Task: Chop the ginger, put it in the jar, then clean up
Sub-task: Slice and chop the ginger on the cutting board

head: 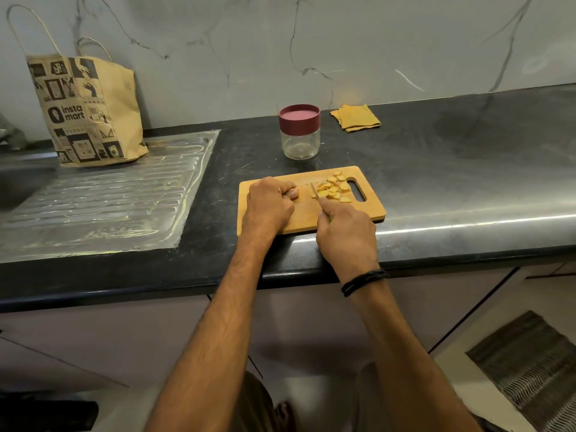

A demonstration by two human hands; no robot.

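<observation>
Step in hand: chopping, judged from the pile on the board.

Right hand (346,232): wrapped round the handle of the knife (314,191). The blade points away from you, its tip at the left edge of the ginger slices (335,188).

Left hand (269,202): rests on the left half of the cutting board (307,213), fingers curled under into a fist. You cannot tell from this view whether it hides an uncut stub.

Ginger: heaped on the far right part of the board, just beside the handle slot. It lies right of the blade and clear of the left hand.

To do it well: the slices look coarse, so draw them toward the board's middle, away from the slot and edge. Keep left fingertips tucked behind the knuckles and rock the blade through the heap.

The jar (300,141) stands on the tabletop (436,157) just beyond the board with its maroon lid (299,115) on, so open it before transfer. A folded cloth (355,117) lies to the jar's right, ready for wiping
</observation>
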